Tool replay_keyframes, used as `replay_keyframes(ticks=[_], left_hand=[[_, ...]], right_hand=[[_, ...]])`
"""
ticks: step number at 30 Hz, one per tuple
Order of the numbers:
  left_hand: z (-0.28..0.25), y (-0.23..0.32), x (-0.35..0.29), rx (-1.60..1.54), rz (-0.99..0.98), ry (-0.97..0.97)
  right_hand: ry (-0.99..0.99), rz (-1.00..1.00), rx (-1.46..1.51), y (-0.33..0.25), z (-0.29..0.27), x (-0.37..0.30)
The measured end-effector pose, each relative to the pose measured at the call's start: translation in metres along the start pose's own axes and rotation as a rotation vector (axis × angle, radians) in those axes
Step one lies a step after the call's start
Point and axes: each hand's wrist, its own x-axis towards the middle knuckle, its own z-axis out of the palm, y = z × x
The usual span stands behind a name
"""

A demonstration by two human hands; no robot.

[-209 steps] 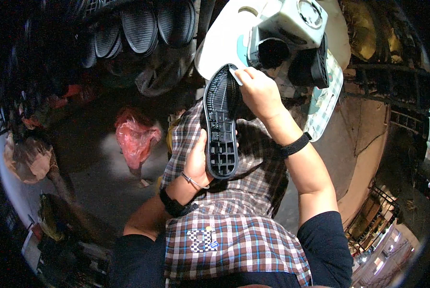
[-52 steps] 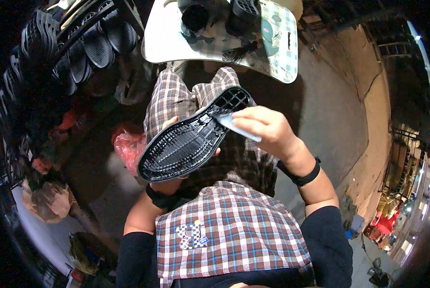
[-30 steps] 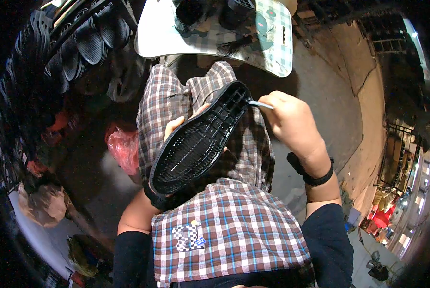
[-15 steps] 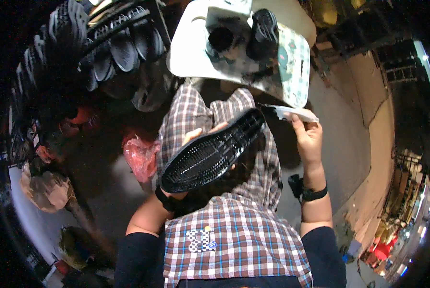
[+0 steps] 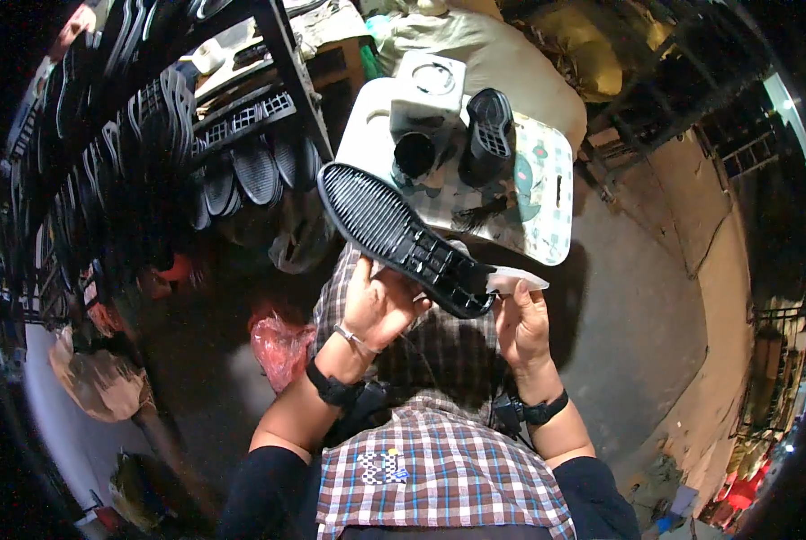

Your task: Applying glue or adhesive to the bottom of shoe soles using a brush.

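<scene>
A black rubber shoe sole (image 5: 403,229) is tilted above my lap, its ribbed toe end up and left, its gridded heel down and right. My left hand (image 5: 380,310) grips its lower edge near the middle. My right hand (image 5: 522,326) pinches a flat whitish tool (image 5: 515,280) whose near end meets the heel cavity; I cannot make out its tip. Beyond them stands a low white patterned table (image 5: 551,229). On it are a black cup (image 5: 414,155), another pair of stacked-looking black soles (image 5: 489,135), a white box (image 5: 428,90) and dark bristly scraps (image 5: 480,214).
Racks of black soles (image 5: 257,171) rise at the far left. A red plastic bag (image 5: 281,346) lies left of my knees, with a tan bag (image 5: 101,378) farther left. Behind the table sits a large pale sack (image 5: 529,67). Grey floor (image 5: 628,315) stretches to the right.
The sole has swung round, its toe now pointing up and left instead of down and left. My right hand has moved left and down, bringing the whitish tool to the heel.
</scene>
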Motion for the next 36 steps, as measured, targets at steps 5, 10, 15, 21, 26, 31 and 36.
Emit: replay_keyframes(ticks=[5,10,15,21,26,31,36], left_hand=[[0.029,0.008,0.037,0.273,0.01,-0.128],[0.063,0.0,0.064,0.413,0.105,-0.021],[0.076,-0.017,0.082,0.116,0.063,-0.2],[0.082,-0.041,0.138,0.196,-0.059,-0.164],[0.059,-0.054,0.196,0.451,-0.228,-0.016],[0.036,-0.088,0.291,0.681,-0.072,0.06],[0.013,-0.082,0.281,0.916,-0.028,0.032]], right_hand=[[0.087,-0.234,0.129,-0.009,0.002,0.006],[0.115,-0.326,0.163,-0.015,-0.014,0.008],[0.137,-0.267,0.243,-0.019,-0.023,0.003],[0.09,-0.441,0.241,-0.043,-0.042,-0.004],[0.309,-0.451,0.264,-0.056,-0.077,-0.015],[0.323,-0.452,0.139,-0.058,-0.112,-0.021],[0.484,-0.343,0.02,-0.056,-0.11,-0.005]])
